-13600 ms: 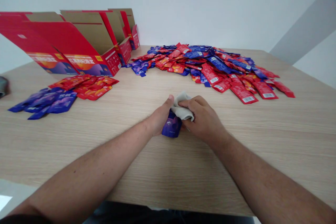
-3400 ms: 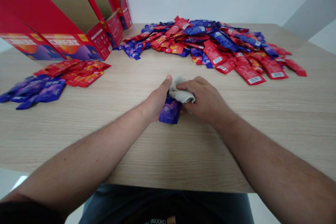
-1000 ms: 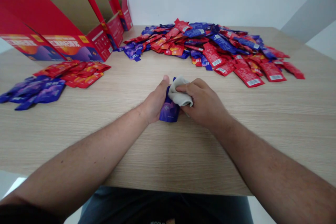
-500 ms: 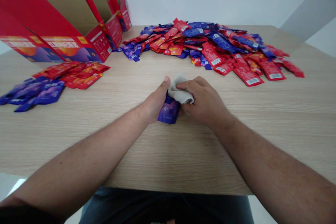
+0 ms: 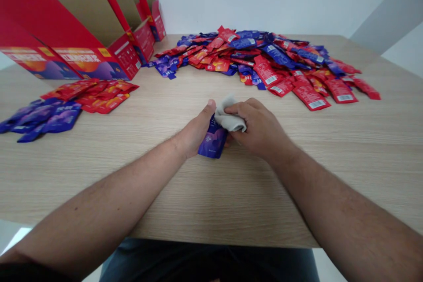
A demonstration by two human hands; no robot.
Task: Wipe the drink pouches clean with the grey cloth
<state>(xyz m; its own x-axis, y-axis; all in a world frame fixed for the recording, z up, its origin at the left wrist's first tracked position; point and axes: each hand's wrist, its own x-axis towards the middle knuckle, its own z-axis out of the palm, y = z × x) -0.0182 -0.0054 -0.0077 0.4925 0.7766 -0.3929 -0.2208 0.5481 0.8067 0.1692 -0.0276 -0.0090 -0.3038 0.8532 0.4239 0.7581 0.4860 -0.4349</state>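
A purple sachet (image 5: 212,142) is held up above the table by my left hand (image 5: 195,133), thumb along its left edge and the other fingers behind it. My right hand (image 5: 259,124) is closed round a crumpled pale grey cloth (image 5: 229,119), which lies against the upper right part of the sachet. The cloth and fingers cover the sachet's top right corner. Most fingertips of my left hand are hidden behind the sachet.
Red and purple sachets (image 5: 271,70) lie heaped along the back of the table (image 5: 211,202). At the left are a group of red sachets (image 5: 102,96) and a group of purple sachets (image 5: 49,115). Open red cardboard boxes (image 5: 95,59) stand behind them.
The cloth has shifted slightly on the sachet, so a little more of the sachet's printed upper front shows. Both hands keep their holds.
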